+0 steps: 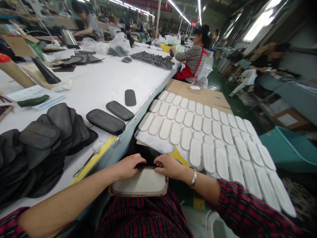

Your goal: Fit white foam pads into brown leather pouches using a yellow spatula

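A pale oblong panel [141, 183] with rounded corners and a brownish edge rests over my lap. My left hand [126, 168] grips its far edge on the left, fingers curled over and thumb on the pale face. On the right, my right hand [169, 168] pinches the same edge with bent fingers. Along that edge, between the hands, a narrow dark strip shows; the fingertips are partly hidden. Nearest to my left hand on the white table [104, 79] lies a dark oblong pad [106, 120]. Rows of pale oblong panels [195, 153] lie beyond my right hand.
Dark pads are heaped [39, 135] at the table's left. A yellow strip [95, 158] runs along its near edge. A cucumber [33, 100] lies on papers. One person in a red apron [192, 71] sits farther along; a teal bin [289, 148] stands right.
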A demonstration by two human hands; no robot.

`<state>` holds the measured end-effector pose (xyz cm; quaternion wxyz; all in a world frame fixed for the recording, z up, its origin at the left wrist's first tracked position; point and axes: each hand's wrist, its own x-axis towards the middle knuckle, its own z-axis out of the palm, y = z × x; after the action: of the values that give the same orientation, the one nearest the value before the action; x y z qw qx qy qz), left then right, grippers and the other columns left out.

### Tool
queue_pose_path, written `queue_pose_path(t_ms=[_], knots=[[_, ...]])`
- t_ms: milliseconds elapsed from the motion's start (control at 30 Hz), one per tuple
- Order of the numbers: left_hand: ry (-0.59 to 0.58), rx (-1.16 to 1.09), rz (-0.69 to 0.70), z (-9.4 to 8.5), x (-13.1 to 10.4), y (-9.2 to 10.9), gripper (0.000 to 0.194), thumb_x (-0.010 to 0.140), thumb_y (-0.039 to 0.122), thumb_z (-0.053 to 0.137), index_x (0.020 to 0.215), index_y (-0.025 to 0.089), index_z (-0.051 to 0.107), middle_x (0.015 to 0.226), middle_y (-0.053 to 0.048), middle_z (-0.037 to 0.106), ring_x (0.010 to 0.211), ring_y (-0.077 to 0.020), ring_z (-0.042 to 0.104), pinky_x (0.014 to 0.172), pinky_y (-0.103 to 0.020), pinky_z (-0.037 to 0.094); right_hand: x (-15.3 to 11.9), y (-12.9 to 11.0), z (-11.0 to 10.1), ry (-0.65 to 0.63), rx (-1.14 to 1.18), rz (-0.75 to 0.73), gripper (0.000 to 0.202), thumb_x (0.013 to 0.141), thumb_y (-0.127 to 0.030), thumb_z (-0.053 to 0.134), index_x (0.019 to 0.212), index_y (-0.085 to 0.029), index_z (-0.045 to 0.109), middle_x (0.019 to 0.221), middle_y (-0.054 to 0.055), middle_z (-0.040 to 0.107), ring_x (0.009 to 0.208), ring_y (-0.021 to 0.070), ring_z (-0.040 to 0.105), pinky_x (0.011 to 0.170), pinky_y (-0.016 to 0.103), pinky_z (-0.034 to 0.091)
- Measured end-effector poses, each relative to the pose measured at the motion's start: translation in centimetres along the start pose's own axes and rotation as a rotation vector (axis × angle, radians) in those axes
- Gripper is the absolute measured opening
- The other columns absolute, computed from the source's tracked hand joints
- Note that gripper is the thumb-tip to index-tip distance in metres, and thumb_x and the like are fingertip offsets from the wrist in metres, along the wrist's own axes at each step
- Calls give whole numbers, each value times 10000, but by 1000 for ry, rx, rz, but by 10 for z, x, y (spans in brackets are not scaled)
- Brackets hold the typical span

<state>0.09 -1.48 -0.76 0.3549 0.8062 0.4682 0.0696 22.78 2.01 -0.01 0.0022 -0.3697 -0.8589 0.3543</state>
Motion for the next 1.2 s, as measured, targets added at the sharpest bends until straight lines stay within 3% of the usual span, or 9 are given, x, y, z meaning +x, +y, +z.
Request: queue_pose_path(t_ms=[67,167,333,567,700,767,967,1067,1200], knots=[[-43,-14,-30,-5,3,-3,428,668,128,516,1084,186,599,991,-62,603,923,-195,562,831,-294,442,9,1,-3,-70,59,2,270,732,-197,591,990,-137,642,881,38,644,746,125,583,660,199,425],[-61,-29,-44,-7,3,-2,380,684,145,514,1043,197,630,965,-49,618,900,-186,572,814,-278,443,13,-3,-7,-119,-30,-116,253,759,-163,548,978,-173,674,882,30,650,794,141,578,695,214,412],[38,-9,6,5,-6,3,329,737,101,474,957,235,678,856,-25,605,834,-150,558,759,-252,430,-2,-12,-4,-96,-288,-305,295,855,-150,433,1087,-193,611,934,60,613,860,159,540,764,260,392],[85,283,52,14,-18,10,281,847,176,454,1004,297,653,877,-21,603,807,-171,520,706,-307,391,-11,-23,-3,-127,-572,-423,244,822,-164,465,1046,-122,555,882,85,565,795,196,485,717,329,375],[101,429,88,15,-22,15,268,857,198,465,1063,287,611,961,-36,611,873,-204,513,758,-362,379,-12,-29,2,-84,-582,-413,362,822,-200,473,1178,-138,486,942,89,553,815,205,475,701,331,373],[87,380,95,10,-24,11,279,863,201,456,1085,286,603,986,-42,613,906,-200,521,801,-364,384,-13,-31,6,-66,-580,-399,419,817,-206,476,1229,-136,451,972,97,549,840,216,474,704,337,378],[-21,-206,-26,-23,-49,-24,403,868,250,447,1271,266,450,1132,-7,614,1004,-129,563,885,-256,427,-9,-32,8,-44,-486,-306,386,833,-158,432,1216,-161,475,985,86,573,877,209,509,788,346,397],[42,-188,-23,-24,-65,-39,394,854,263,475,1248,276,483,1195,-4,595,1074,-139,540,958,-280,391,2,-35,11,-11,-375,-255,433,885,-228,388,1308,-137,381,1094,101,571,977,204,518,865,343,394],[85,-76,36,-14,-72,-45,335,877,282,447,1197,257,544,1190,-15,610,1099,-140,534,984,-290,377,15,-36,21,-108,-313,-355,516,910,-388,361,1357,-131,333,1330,113,450,1169,217,439,962,349,355]])
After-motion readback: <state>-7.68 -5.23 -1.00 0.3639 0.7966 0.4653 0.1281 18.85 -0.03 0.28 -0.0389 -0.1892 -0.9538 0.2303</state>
